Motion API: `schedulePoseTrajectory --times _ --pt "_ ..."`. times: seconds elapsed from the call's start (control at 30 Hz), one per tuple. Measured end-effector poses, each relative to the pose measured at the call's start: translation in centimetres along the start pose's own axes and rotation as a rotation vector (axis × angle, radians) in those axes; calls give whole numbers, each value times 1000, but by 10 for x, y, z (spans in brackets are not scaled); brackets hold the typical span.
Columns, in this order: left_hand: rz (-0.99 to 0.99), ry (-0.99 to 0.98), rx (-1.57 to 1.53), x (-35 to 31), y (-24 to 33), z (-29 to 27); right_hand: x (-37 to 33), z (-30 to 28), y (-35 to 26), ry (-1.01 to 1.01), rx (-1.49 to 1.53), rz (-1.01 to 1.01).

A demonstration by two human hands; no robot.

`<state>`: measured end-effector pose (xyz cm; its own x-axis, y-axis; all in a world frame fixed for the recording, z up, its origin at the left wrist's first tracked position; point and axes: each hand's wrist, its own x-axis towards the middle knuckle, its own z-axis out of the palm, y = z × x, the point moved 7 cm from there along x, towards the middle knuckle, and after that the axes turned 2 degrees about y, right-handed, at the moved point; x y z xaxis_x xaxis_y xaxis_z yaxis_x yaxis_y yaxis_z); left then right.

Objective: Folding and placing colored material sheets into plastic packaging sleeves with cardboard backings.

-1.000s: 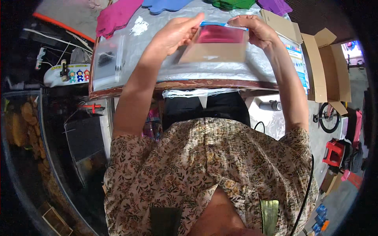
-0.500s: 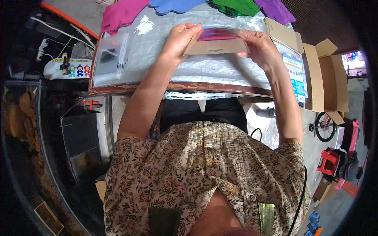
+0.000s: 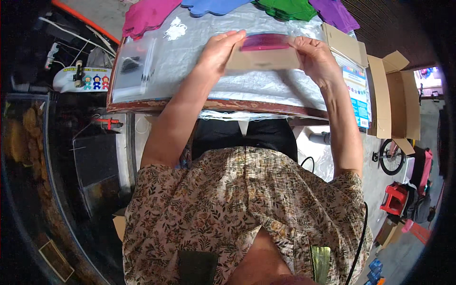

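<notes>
Between my hands, above the table (image 3: 190, 78), is a flat clear plastic bag (image 3: 263, 59) with a beige lower part and magenta-purple pieces showing near its upper edge. My left hand (image 3: 217, 54) pinches its left end, thumb and fingers together. At the other end my right hand (image 3: 316, 56) grips the bag's right corner, with some fingers curled behind it. The bag is tilted and slightly blurred, so its contents cannot be told exactly.
Pink (image 3: 148, 18), blue (image 3: 211, 5), green (image 3: 285, 8) and purple (image 3: 335, 15) cut-out stacks line the far side. White strings (image 3: 175, 29) and clear sleeves with thin black pieces (image 3: 132, 66) lie left. Cardboard sheets (image 3: 344, 45), printed cards (image 3: 356, 92) and an open box (image 3: 396, 95) stand right.
The bag has tipped and moved slightly nearer, its beige part now reaching lower. Both hands keep their grip, and the right fingers have closed in behind the corner.
</notes>
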<state>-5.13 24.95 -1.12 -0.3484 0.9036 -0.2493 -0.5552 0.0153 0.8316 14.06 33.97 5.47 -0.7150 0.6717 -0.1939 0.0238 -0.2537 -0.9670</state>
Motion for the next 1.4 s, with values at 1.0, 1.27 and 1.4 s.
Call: schedulePoseTrajectory --times 1.0,1.27,1.4 --pt "44 -142 -305 5 -19 21 -10 -22 42 124 -186 -133" --pt "88 -130 -300 16 -28 11 -18 -8 51 117 -107 -57" --pt "39 -207 -359 21 -32 14 -21 -8 55 163 -166 -49"
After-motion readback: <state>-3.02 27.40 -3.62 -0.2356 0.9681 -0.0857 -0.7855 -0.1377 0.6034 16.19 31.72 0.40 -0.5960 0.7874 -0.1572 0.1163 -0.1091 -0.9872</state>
